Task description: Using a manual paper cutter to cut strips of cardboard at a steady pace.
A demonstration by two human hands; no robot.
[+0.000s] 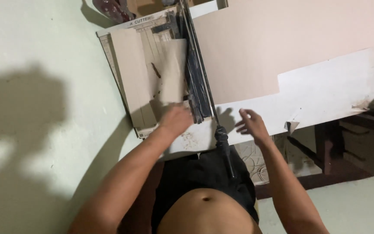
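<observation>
Matt beige card sheet beside the cutter's dark metal blade arm.

Dim, warm indoor light with a soft, slightly grainy look. A broad dark shadow falls across the pale floor at left, and smaller shadows sit under both hands. The left hand is smeared by motion blur — edges elsewhere stay fairly sharp, without glare.

Both hands reach forward, left flat, right open-fingered.
</observation>
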